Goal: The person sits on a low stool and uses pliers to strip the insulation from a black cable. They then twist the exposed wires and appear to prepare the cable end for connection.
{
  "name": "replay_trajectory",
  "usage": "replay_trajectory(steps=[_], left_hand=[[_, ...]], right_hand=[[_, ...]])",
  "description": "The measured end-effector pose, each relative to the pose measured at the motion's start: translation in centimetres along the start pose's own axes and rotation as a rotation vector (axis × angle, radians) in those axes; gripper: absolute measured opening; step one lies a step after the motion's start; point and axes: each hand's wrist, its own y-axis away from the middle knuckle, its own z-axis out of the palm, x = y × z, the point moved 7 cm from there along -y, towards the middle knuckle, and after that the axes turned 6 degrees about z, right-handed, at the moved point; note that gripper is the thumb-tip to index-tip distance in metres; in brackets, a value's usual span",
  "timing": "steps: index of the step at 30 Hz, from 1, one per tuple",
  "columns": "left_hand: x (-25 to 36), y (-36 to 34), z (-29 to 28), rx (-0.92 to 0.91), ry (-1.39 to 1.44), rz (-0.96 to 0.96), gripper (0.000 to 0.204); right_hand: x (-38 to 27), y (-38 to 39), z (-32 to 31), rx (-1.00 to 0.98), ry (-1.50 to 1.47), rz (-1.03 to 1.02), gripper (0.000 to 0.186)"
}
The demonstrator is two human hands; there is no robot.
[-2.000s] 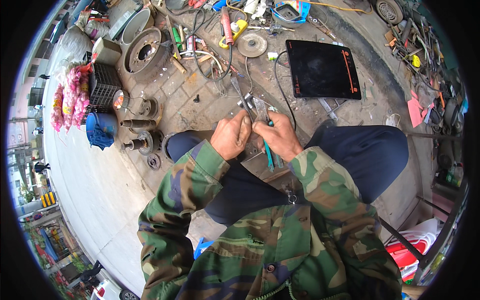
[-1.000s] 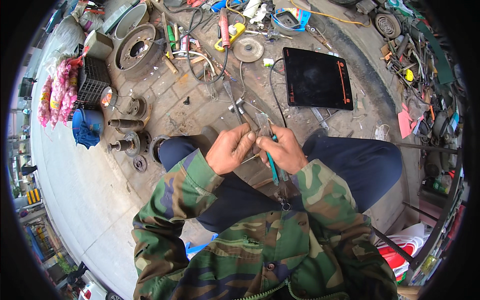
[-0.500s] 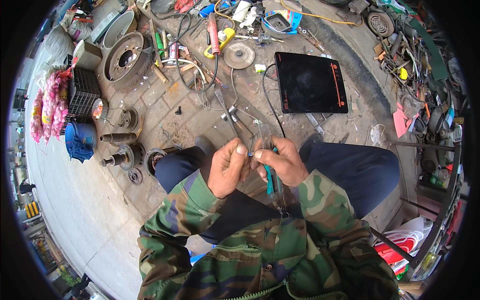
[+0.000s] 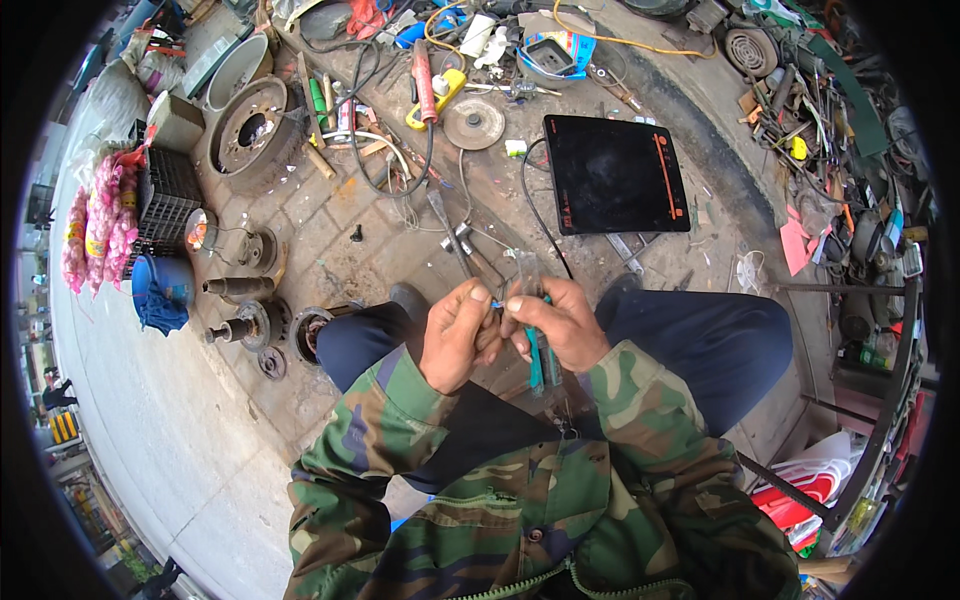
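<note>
My left hand [image 4: 458, 337] is closed in a pinch, thumb against forefinger, at a small blue piece [image 4: 497, 304] between both hands. My right hand [image 4: 558, 322] faces it, closed, its thumb pressed close to the same piece. That hand also grips a long, clear plastic piece [image 4: 528, 268] and a teal-handled tool [image 4: 537, 362]; its kind is hidden by my fingers. Just beyond the hands, a hammer [image 4: 457, 238] lies on the paving beside a flat metal bar [image 4: 440, 210].
A black induction cooktop [image 4: 615, 175] lies ahead to the right. Metal motor parts [image 4: 262, 322] and a wheel rim [image 4: 245, 130] are at the left, near a blue bucket [image 4: 162, 280]. Scrap [image 4: 800, 150] is heaped at the right, and a red-handled tool [image 4: 424, 85] lies at the far side.
The view has shifted slightly. My hands stay together at the blue piece, and the teal-handled tool hangs a little more upright below my right hand.
</note>
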Motion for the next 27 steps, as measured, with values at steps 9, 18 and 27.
replay_trajectory(steps=[9,18,27], left_hand=[[0.1,-0.4,0.5,-0.094,-0.218,-0.008,0.036],[0.1,-0.2,0.3,-0.052,-0.083,-0.056,0.036],[0.6,-1.5,0.7,0.014,0.095,-0.052,0.038]], right_hand=[[-0.5,-0.1,-1.0,-0.013,0.289,0.098,0.039],[0.2,0.6,0.0,0.004,0.047,0.103,0.025],[0.4,-0.3,-0.8,0.065,-0.149,0.071,0.020]])
